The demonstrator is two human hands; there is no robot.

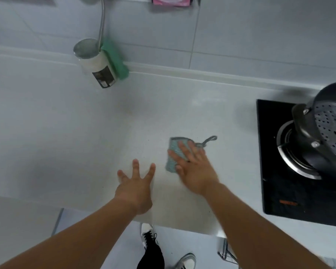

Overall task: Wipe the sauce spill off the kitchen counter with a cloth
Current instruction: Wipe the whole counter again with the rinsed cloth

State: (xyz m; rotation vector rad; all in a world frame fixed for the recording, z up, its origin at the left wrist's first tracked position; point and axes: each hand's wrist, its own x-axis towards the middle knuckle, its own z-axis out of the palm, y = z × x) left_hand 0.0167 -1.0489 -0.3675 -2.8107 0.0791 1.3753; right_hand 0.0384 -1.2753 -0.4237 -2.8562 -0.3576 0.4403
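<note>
The kitchen has pale wall tiles behind a white desk [66,117], with a black cooktop [279,191] at your right that carries a dark pot [318,121] with a perforated steamer plate inside. Far at the back stands a metal cup [93,57] with a green cloth-like thing [116,61] just beside it.

Your right hand [194,167] lies flat on the grey-blue cloth [173,152], fingers straight and pressing it down on the desk; the cloth's hanging loop [209,139] sticks out toward the cooktop. Your left hand [136,183] is spread wide and holds nothing; it is just above or on the desk near the front edge, and I cannot tell which.

I judge that you are in the wiping step itself. I cannot see a clear sauce spill. There is only a faint brownish shade on the desk [128,107] farther back from the cloth, and it is too weak to be sure.

For the next move, you should probably keep the palm pressure even and slide the cloth across that shade. Take care that the cloth does not fold under your fingers.
</note>
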